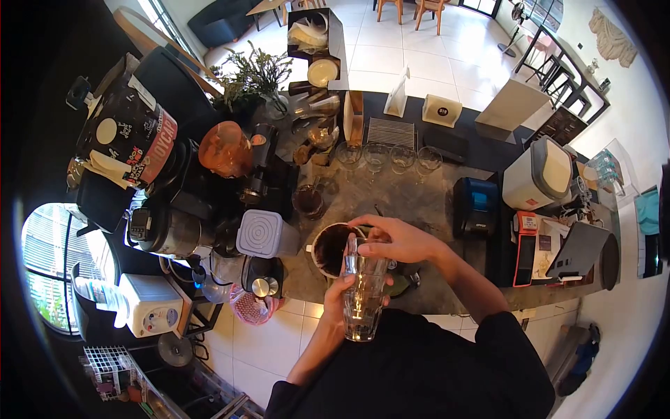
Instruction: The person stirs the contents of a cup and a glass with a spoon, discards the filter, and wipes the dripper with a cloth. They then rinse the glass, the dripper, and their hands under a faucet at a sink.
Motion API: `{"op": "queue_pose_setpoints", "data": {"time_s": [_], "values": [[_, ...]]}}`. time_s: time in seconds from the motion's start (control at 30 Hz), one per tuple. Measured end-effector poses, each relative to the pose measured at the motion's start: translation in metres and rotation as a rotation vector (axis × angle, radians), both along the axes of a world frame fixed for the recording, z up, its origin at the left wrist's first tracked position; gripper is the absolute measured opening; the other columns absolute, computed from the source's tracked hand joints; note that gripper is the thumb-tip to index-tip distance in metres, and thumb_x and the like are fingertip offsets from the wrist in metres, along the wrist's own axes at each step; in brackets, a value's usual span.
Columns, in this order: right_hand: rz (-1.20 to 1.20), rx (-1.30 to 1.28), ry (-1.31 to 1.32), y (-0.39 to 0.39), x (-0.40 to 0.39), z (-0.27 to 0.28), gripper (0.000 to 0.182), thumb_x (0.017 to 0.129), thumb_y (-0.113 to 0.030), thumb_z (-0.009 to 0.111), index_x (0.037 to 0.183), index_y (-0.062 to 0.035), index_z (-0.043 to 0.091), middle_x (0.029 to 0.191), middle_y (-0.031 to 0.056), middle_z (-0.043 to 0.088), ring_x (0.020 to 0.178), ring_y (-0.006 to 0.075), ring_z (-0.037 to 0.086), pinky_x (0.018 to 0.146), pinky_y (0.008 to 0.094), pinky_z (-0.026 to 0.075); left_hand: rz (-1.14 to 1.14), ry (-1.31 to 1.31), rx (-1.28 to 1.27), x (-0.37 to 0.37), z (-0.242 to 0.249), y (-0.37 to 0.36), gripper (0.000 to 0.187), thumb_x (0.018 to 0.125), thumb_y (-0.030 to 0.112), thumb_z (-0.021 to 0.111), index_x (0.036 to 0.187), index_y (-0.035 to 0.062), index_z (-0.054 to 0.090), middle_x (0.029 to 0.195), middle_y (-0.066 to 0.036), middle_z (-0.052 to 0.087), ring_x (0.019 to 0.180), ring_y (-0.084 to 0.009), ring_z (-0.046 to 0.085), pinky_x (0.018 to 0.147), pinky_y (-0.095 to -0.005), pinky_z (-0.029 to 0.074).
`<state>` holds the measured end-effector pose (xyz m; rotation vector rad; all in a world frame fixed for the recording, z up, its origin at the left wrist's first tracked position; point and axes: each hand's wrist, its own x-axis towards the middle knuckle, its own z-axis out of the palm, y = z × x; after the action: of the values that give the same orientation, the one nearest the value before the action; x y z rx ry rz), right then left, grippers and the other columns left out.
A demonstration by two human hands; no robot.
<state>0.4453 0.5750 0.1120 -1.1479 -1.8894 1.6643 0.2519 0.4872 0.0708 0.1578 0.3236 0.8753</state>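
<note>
My left hand [338, 299] is wrapped round a clear drinking glass [363, 307] close to my body. Above the glass's rim, my right hand [399, 239] has its thumb and fingers closed round a small shiny piece [353, 246], whose kind I cannot make out. Just behind both hands stands a pale-rimmed tub [315, 260] with dark brown matter inside, partly covered by my fingers. A small glass of dark liquid [308, 201] sits farther back on the counter [391, 195].
Several empty glasses [402, 159] line the counter's back. A lidded square container [260, 234] and a coffee grinder [227, 150] stand to the left. At the right are a blue-black dispenser [476, 206], a white bin [536, 174] and a card terminal [525, 248].
</note>
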Motion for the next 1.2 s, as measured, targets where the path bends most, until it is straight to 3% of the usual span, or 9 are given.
{"op": "queue_pose_setpoints", "data": {"time_s": [0.1, 0.17, 0.37, 0.5, 0.57, 0.67, 0.77, 0.9, 1.2], "values": [[-0.108, -0.239, 0.159, -0.001, 0.000, -0.004, 0.057, 0.093, -0.037, 0.070, 0.138, -0.0082, 0.051, 0.096, 0.0031, 0.063, 0.090, 0.0111, 0.059, 0.073, 0.0265, 0.046, -0.061, -0.086, -0.017, 0.001, -0.007, 0.002, 0.084, 0.085, 0.030, 0.067, 0.155, 0.0236, 0.021, 0.141, -0.025, 0.044, 0.109, -0.0354, 0.060, 0.074, -0.0453, 0.060], [-0.207, -0.081, 0.263, 0.007, 0.006, -0.018, 0.051, 0.093, -0.026, 0.068, 0.138, -0.0108, 0.052, 0.092, -0.0005, 0.056, 0.089, 0.0090, 0.055, 0.081, 0.0259, 0.048, -0.061, -0.088, 0.032, 0.002, 0.000, 0.002, 0.087, 0.085, 0.030, 0.068, 0.156, 0.0248, 0.018, 0.141, -0.026, 0.043, 0.108, -0.0349, 0.060, 0.074, -0.0453, 0.060], [-0.567, 0.440, 0.225, 0.063, 0.017, 0.003, 0.051, 0.088, -0.025, 0.070, 0.134, -0.0097, 0.053, 0.094, -0.0011, 0.052, 0.093, 0.0087, 0.053, 0.083, 0.0261, 0.046, -0.022, -0.136, 0.100, 0.000, 0.002, 0.004, 0.096, 0.083, 0.031, 0.070, 0.159, 0.0241, 0.012, 0.143, -0.029, 0.041, 0.106, -0.0331, 0.061, 0.073, -0.0446, 0.059], [-0.460, 0.434, 0.024, 0.118, 0.011, -0.025, 0.063, 0.079, -0.030, 0.079, 0.133, -0.0096, 0.052, 0.099, 0.0049, 0.056, 0.097, 0.0157, 0.055, 0.087, 0.0344, 0.045, 0.016, -0.102, 0.089, -0.004, 0.000, 0.004, 0.098, 0.083, 0.031, 0.070, 0.159, 0.0209, 0.010, 0.142, -0.031, 0.042, 0.106, -0.0327, 0.061, 0.074, -0.0442, 0.059], [-0.259, 0.824, -0.447, 0.139, -0.004, -0.054, 0.076, 0.071, -0.036, 0.083, 0.135, -0.0113, 0.049, 0.110, 0.0104, 0.059, 0.106, 0.0257, 0.057, 0.093, 0.0420, 0.043, 0.028, -0.090, 0.080, -0.004, -0.002, 0.004, 0.098, 0.083, 0.032, 0.071, 0.159, 0.0200, 0.010, 0.141, -0.031, 0.043, 0.106, -0.0324, 0.061, 0.074, -0.0441, 0.059], [-0.114, 0.893, -0.641, 0.156, -0.017, -0.099, 0.086, 0.065, -0.039, 0.085, 0.136, -0.0111, 0.045, 0.119, 0.0148, 0.059, 0.116, 0.0343, 0.054, 0.098, 0.0476, 0.038, 0.022, -0.085, 0.076, -0.005, -0.002, 0.005, 0.098, 0.083, 0.033, 0.071, 0.159, 0.0193, 0.011, 0.140, -0.030, 0.045, 0.105, -0.0318, 0.062, 0.075, -0.0442, 0.059], [-0.072, 0.858, -0.769, 0.161, -0.025, -0.123, 0.088, 0.065, -0.039, 0.087, 0.137, -0.0099, 0.044, 0.122, 0.0161, 0.058, 0.120, 0.0342, 0.052, 0.099, 0.0481, 0.037, 0.008, -0.116, 0.071, -0.005, -0.004, 0.004, 0.097, 0.082, 0.034, 0.072, 0.158, 0.0191, 0.013, 0.138, -0.029, 0.048, 0.105, -0.0313, 0.062, 0.077, -0.0448, 0.058], [0.026, 0.770, -0.803, 0.165, -0.032, -0.126, 0.090, 0.065, -0.039, 0.088, 0.137, -0.0089, 0.042, 0.121, 0.0180, 0.058, 0.122, 0.0367, 0.049, 0.100, 0.0493, 0.036, 0.007, -0.133, 0.042, -0.007, -0.003, 0.003, 0.096, 0.083, 0.034, 0.072, 0.158, 0.0179, 0.015, 0.132, -0.027, 0.052, 0.104, -0.0313, 0.063, 0.078, -0.0450, 0.058], [-0.126, 0.685, -0.762, 0.147, -0.029, -0.104, 0.071, 0.074, -0.038, 0.084, 0.127, -0.0085, 0.047, 0.117, 0.0195, 0.057, 0.115, 0.0381, 0.052, 0.097, 0.0511, 0.038, 0.002, -0.148, 0.048, -0.009, -0.005, 0.005, 0.093, 0.084, 0.033, 0.070, 0.158, 0.0180, 0.016, 0.128, -0.026, 0.053, 0.103, -0.0318, 0.063, 0.078, -0.0458, 0.057]]}}
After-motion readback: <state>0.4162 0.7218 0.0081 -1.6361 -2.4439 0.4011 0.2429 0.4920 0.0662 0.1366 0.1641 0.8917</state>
